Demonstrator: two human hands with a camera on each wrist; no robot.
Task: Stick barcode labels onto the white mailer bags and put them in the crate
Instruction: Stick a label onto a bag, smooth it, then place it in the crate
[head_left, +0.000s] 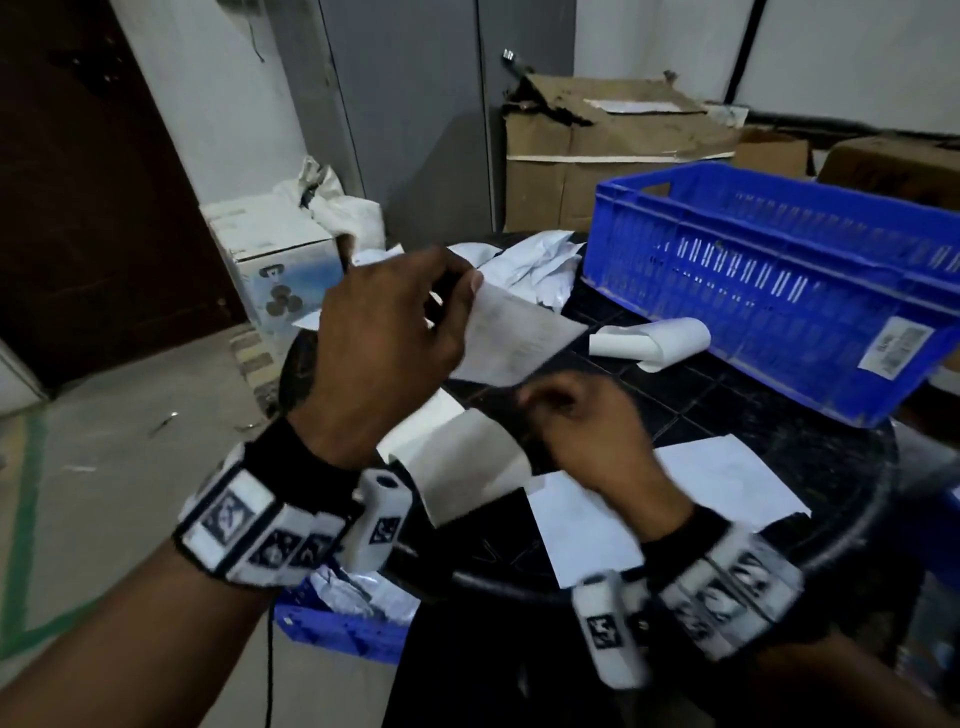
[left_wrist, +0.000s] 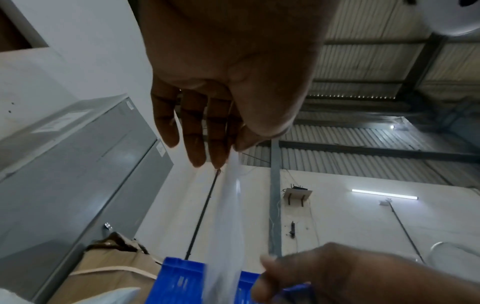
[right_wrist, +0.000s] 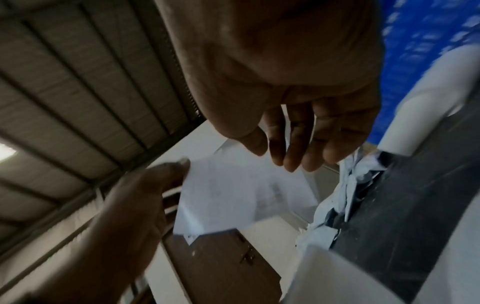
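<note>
A white barcode label (head_left: 519, 340) with faint print hangs in the air over the black round table (head_left: 810, 467). My left hand (head_left: 467, 291) pinches its upper corner between thumb and fingers. My right hand (head_left: 540, 400), blurred, pinches the sheet's lower edge; in the right wrist view its thumb and fingers (right_wrist: 285, 160) close on the label (right_wrist: 233, 191). The left wrist view shows the label (left_wrist: 228, 205) edge on. The blue crate (head_left: 779, 270) stands on the table at the right. White mailer bags lie crumpled (head_left: 524, 265) behind the hands and flat (head_left: 727, 483) in front.
A curled white strip (head_left: 649, 340) lies beside the crate, and a wider white strip (head_left: 462, 457) hangs below my left wrist. A second blue crate (head_left: 337, 629) with white bags sits on the floor under the table edge. Cardboard boxes (head_left: 597, 156) stand behind.
</note>
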